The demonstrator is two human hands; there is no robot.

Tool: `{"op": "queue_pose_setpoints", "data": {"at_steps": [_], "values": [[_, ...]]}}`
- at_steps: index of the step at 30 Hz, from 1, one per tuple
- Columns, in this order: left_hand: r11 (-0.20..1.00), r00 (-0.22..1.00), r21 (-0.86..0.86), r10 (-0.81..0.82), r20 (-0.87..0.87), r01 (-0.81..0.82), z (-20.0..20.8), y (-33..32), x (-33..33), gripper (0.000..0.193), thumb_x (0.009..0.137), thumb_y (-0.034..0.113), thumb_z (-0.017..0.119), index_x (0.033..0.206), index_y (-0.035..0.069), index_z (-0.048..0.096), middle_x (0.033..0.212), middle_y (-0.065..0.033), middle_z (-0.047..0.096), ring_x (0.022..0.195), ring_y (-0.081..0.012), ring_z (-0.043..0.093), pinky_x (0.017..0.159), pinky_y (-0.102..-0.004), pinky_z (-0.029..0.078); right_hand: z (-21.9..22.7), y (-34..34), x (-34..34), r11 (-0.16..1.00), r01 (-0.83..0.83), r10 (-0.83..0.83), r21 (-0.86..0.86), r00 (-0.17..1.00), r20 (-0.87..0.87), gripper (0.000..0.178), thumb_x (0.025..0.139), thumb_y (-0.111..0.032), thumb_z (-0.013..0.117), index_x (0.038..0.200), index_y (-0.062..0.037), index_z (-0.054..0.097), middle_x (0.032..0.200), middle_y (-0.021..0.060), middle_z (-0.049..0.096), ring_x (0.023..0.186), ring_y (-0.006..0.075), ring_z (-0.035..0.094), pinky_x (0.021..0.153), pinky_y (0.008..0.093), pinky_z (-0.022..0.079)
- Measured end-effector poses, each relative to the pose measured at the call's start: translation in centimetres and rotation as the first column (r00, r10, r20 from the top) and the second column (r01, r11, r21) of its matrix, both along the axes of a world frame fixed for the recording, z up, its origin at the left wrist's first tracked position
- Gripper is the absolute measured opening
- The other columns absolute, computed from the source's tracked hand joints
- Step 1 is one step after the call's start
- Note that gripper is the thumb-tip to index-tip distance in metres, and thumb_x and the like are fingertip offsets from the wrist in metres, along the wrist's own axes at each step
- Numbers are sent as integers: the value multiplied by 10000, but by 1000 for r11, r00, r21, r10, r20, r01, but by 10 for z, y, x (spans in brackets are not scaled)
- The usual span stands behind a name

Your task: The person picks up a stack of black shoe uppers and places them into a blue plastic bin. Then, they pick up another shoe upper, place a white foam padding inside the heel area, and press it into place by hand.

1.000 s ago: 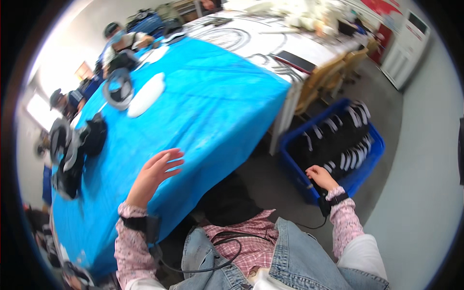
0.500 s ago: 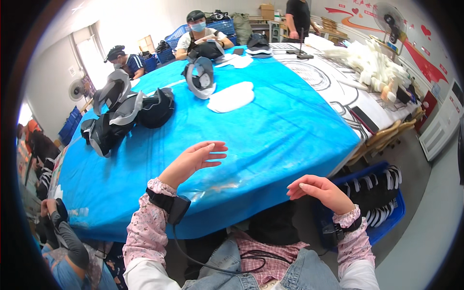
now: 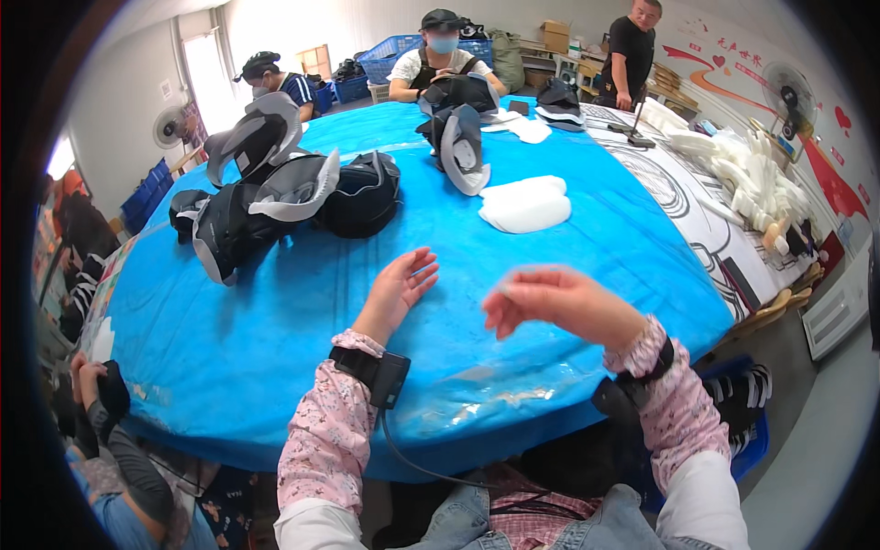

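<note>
White pads [image 3: 524, 206] lie flat on the blue-covered desk [image 3: 229, 367]; I place everything by them. Left hand [image 3: 401, 286]: nearer the wearer and left of the pads, fingers loosely spread, nothing in them. Right hand [image 3: 566, 302]: over the near side of the pads, blurred, fingers curled, no item visible; I can't tell if the tips press together. Pile of black-and-grey caps [image 3: 275, 197] sits left of the pads, lone cap [image 3: 461, 151] just beside their far-left side. My read: between grasps, both hands off everything. Any pick from here would call for reaching forward and opening the right fingers first
</note>
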State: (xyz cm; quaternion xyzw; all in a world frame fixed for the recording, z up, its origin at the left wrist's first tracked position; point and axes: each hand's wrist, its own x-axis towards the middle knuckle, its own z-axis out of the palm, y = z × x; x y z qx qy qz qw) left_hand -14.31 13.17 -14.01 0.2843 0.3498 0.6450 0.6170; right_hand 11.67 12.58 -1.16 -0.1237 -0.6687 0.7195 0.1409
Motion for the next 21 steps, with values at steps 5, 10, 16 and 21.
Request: {"op": "queue_pose_setpoints", "data": {"at_steps": [5, 10, 16, 21], "values": [[1000, 998, 21, 9, -56, -8, 2, -5, 3, 323, 914, 212, 478, 1160, 3, 476, 1133, -125, 544, 1027, -222, 552, 881, -338, 464, -11, 59, -100, 984, 152, -156, -98, 987, -37, 280, 914, -230, 493, 1069, -4, 551, 992, 82, 597, 843, 145, 586, 808, 281, 470], [999, 993, 29, 38, -115, -35, 4, -3, 3, 337, 907, 211, 486, 1170, 1, 459, 1126, -120, 538, 1016, -221, 551, 870, -336, 465, -29, 93, -198, 615, 301, -366, 729, 928, -74, 337, 774, -195, 630, 1074, -64, 545, 996, 157, 588, 870, 254, 604, 752, 330, 488], [982, 975, 46, 187, -120, -183, -11, 5, -11, 356, 940, 275, 375, 1195, 37, 447, 1121, -78, 543, 982, -196, 546, 858, -340, 433, -67, 107, -249, -74, 447, -429, 891, 793, -433, 325, 623, -133, 707, 889, -65, 535, 964, 150, 477, 948, 310, 501, 750, 389, 468], [977, 978, 61, 205, -41, -202, -4, 4, -14, 361, 919, 218, 441, 1219, 20, 403, 1180, -107, 495, 1023, -212, 533, 870, -337, 434, -57, 119, -229, 71, 534, -491, 842, 754, -437, 206, 647, -128, 722, 778, -66, 575, 951, 138, 475, 934, 297, 501, 745, 380, 463]]}}
